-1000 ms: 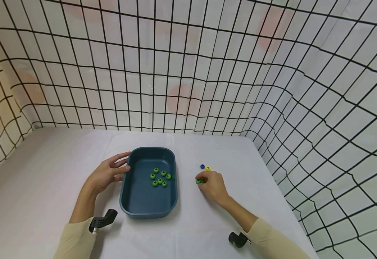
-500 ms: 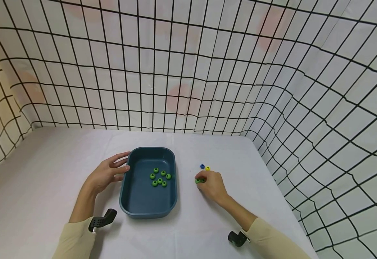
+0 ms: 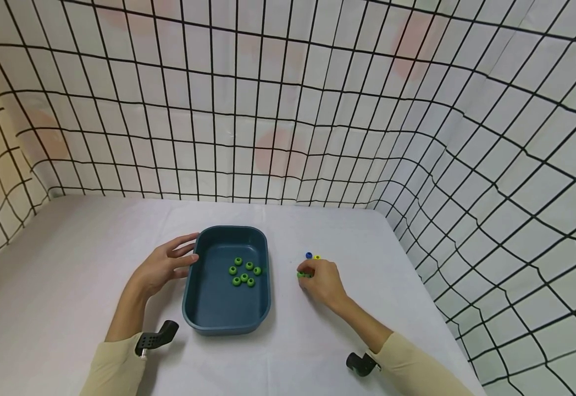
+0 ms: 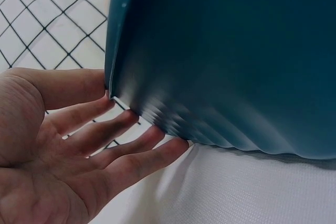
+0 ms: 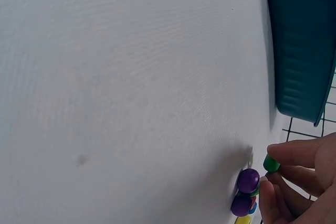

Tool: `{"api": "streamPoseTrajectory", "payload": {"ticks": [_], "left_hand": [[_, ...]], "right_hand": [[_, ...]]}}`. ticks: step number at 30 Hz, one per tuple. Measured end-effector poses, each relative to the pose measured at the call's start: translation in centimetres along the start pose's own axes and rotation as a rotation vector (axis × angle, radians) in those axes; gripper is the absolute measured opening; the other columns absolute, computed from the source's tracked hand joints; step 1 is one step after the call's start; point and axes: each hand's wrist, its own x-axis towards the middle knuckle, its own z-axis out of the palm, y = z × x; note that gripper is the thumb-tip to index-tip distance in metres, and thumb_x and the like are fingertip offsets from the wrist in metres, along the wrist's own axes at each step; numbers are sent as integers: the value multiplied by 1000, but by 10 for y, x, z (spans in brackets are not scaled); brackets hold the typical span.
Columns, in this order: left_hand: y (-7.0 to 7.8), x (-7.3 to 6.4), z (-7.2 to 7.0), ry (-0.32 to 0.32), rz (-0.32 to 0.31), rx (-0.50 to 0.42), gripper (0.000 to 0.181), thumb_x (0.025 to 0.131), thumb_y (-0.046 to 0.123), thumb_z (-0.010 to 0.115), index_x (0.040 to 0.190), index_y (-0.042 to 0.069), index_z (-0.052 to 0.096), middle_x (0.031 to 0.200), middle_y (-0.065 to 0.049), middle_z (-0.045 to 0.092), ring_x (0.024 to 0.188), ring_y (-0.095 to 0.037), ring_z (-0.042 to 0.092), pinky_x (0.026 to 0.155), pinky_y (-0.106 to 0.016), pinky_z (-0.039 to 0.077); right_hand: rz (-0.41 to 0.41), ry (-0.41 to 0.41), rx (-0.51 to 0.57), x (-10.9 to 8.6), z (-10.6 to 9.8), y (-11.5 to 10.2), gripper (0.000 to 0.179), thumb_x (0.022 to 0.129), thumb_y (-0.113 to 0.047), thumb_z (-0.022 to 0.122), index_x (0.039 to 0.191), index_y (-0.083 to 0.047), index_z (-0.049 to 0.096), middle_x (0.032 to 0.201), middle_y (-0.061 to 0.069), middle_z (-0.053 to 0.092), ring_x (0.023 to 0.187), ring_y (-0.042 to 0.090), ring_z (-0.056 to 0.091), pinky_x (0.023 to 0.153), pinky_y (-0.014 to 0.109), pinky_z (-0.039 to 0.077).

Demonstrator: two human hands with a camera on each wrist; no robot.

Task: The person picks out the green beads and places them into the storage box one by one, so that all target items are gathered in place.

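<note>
My left hand rests against the left side of a blue tray. In the left wrist view, its extended fingers touch the tray's outer wall, with the thumb at the rim. Several green beads lie inside the tray. To the right of it, my right hand pinches a green bead between thumb and finger, just above the tabletop. Two purple beads sit close below that hand in the right wrist view, partly covering other coloured beads. A blue bead and a yellow bead lie just beyond the hand.
A white cloth covers the table. Black grid netting over white sheeting stands at the back and along both sides. Each wrist carries a black camera, such as the one on the right wrist.
My right hand has shifted very slightly left with the green bead, and more of the yellow bead is hidden behind it. My left hand and the tray have stayed put.
</note>
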Motion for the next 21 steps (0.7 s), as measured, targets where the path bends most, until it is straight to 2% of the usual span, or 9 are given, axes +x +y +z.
{"api": "streamPoseTrajectory", "payload": {"ticks": [10,16,21], "left_hand": [[-1,1,0,1,-4,0,71,101,17,63,162,14,27,165,-23,26,144,-48,40,106,-58,46],[-1,1,0,-1,0,2,71,101,17,63,162,15,27,165,-23,26,144,-48,40,106,-57,47],[0,0,0,-1,-2,2,70,101,17,63,161,14,28,164,-23,27,144,-48,40,106,-57,47]], "right_hand": [[-48,32,-13,2,2,-4,9,78,2,75,86,-3,75,80,8,74,68,13,61,64,28,53],[-37,32,-33,4,1,-8,9,80,-1,75,88,-5,75,81,5,74,68,11,63,63,27,53],[-16,27,3,7,-1,-15,8,81,-2,75,89,-5,74,83,7,76,68,13,67,65,30,56]]}}
